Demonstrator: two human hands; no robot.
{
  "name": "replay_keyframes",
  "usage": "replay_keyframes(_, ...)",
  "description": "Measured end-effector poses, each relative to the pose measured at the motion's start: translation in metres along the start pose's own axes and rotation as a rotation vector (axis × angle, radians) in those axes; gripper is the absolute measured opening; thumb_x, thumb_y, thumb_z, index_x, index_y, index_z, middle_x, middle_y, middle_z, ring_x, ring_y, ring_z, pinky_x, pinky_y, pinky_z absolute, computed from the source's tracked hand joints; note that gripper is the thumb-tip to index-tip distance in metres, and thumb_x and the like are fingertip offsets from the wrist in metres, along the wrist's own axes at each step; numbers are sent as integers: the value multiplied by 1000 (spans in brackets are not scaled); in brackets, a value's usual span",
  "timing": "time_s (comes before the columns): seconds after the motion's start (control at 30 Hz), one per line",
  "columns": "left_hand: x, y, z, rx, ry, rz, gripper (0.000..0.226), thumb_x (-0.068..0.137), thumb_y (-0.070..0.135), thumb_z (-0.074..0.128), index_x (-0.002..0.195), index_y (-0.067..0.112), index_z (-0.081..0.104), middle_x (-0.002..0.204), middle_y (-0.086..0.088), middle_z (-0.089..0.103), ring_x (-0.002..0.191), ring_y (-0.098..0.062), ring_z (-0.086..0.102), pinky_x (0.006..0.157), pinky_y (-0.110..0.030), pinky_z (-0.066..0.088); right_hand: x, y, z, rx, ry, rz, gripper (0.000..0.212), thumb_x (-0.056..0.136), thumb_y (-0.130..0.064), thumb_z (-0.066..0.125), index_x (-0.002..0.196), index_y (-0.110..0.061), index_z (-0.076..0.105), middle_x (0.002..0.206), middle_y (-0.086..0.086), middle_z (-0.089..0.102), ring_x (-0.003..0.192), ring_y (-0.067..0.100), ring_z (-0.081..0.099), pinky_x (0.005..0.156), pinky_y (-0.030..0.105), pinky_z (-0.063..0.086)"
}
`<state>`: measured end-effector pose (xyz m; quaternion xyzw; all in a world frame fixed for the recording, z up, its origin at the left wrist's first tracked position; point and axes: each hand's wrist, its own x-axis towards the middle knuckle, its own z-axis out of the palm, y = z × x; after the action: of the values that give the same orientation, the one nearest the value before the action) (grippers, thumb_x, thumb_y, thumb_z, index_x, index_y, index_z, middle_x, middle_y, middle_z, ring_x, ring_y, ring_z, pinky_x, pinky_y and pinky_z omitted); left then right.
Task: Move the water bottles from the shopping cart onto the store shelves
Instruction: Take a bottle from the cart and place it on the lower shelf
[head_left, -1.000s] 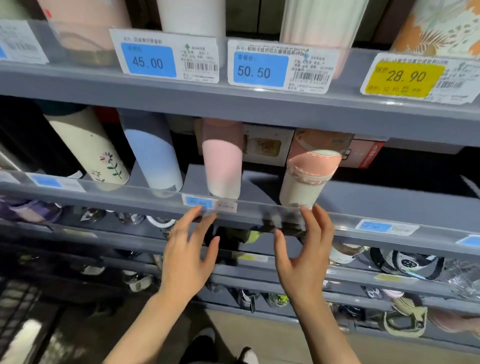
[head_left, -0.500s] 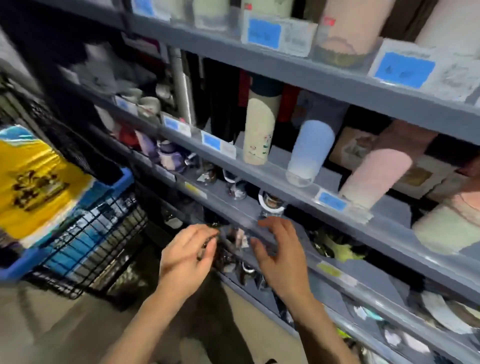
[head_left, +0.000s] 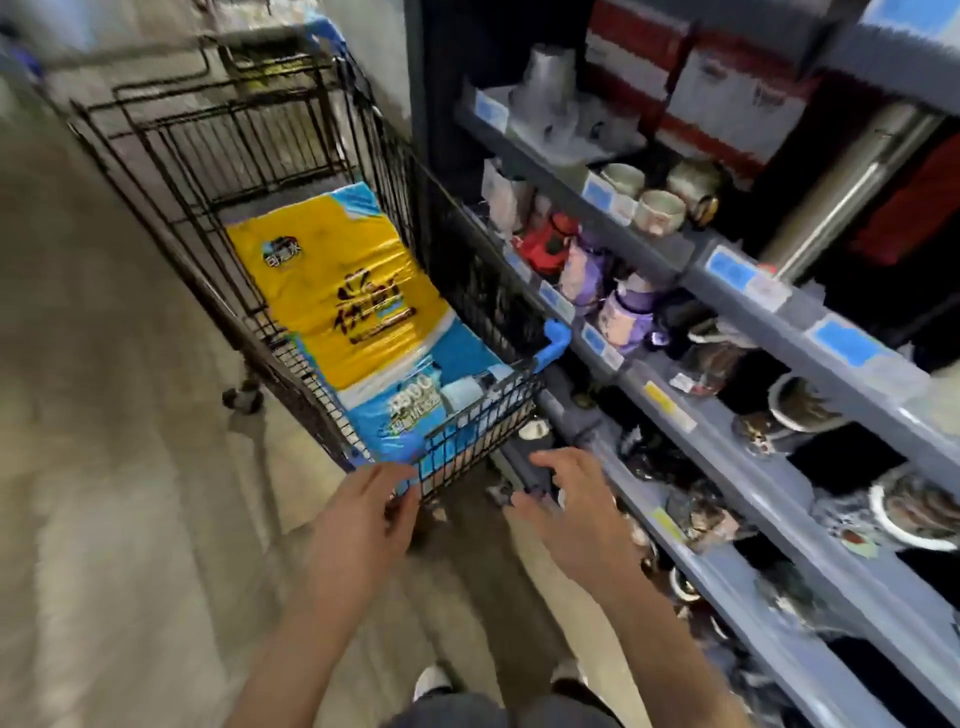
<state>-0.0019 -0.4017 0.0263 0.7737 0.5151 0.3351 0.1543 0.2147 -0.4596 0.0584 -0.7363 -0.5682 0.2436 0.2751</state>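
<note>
A black wire shopping cart (head_left: 249, 171) stands to the left of the grey store shelves (head_left: 737, 415). Inside it a large yellow and blue plastic pack (head_left: 337, 312) lies flat, and a pale bottle-like shape (head_left: 462, 392) shows at its near end, too blurred to tell for sure. My left hand (head_left: 363, 519) hovers empty just below the cart's near corner, fingers loosely curled. My right hand (head_left: 571, 504) is spread open and empty between the cart and the lower shelf edge.
The shelves hold cups and mugs (head_left: 660, 208), purple and red bottles (head_left: 618, 306) and boxes higher up. A blue handle end (head_left: 553, 340) of the cart points at the shelves. Beige floor (head_left: 104, 415) stretches on the left. My shoes (head_left: 431, 680) show below.
My view has swung left and down from the shelf of tall bottles to the cart. Both hands left the shelf edge and dropped toward the cart's near end, still empty.
</note>
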Motion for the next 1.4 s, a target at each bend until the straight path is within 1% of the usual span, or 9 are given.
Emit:
replay_keyframes(0.1,-1,-28,-8,-11,-11,-72,33,88,34,49,94,12,72,91,-4,69,75,-24,66,63,-32,53,31,-13,17,-12,-30,-27,42,87,-35,68,123,-18,56,124,-3,45,105,7,45,82,1,24)
replay_keyframes(0.3,13,-65,-12,70,-25,-92,42,92,40,47,113,10,67,110,-8,63,100,-30,61,87,-36,48,101,-35,43,8,-101,90,52,90,-36,64,136,-22,45,132,1,44,121,16,46,98,31,39)
replay_keyframes(0.57,111,-139,1,340,-191,-78,53,99,54,31,134,21,54,140,-13,52,133,-34,42,106,-60,36,211,-36,85,-102,-227,144,55,92,-36,61,139,-13,43,137,11,40,121,26,43,95,33,36)
replay_keyframes(0.7,149,-179,15,522,-353,113,62,102,54,16,131,22,61,137,-10,57,134,-31,45,115,-54,14,257,-25,106,-180,-301,276,68,92,-44,59,147,-14,32,144,16,34,129,33,40,101,38,36)
replay_keyframes(0.83,152,-194,26,446,-317,274,55,101,43,21,128,23,64,133,-3,61,132,-27,49,116,-52,20,291,-3,125,-340,-367,458,81,90,-56,54,150,-18,17,150,18,27,129,39,39,99,42,40)
replay_keyframes(1.07,152,-199,27,307,-204,338,47,97,40,33,133,25,59,141,0,55,132,-21,47,114,-37,21,313,34,163,-407,-220,738,63,84,-54,59,135,-24,39,141,25,37,125,45,42,97,52,44)
replay_keyframes(1.17,153,-199,26,287,-218,371,45,96,41,37,126,25,66,136,3,58,125,-18,52,111,-34,20,313,42,181,-414,-160,826,79,70,-65,63,135,-28,39,146,23,34,129,46,40,102,54,40)
replay_keyframes(1.27,156,-197,24,269,-223,386,41,92,39,44,119,25,71,131,5,61,121,-17,52,109,-34,22,314,28,191,-403,-177,834,82,69,-56,71,134,-32,26,150,22,29,133,46,34,104,56,37)
replay_keyframes(1.4,157,-196,22,259,-251,377,37,91,39,47,116,27,73,128,8,64,122,-17,51,108,-33,21,309,8,204,-425,-105,673,76,83,-15,64,147,-23,23,155,19,8,140,40,14,111,52,30)
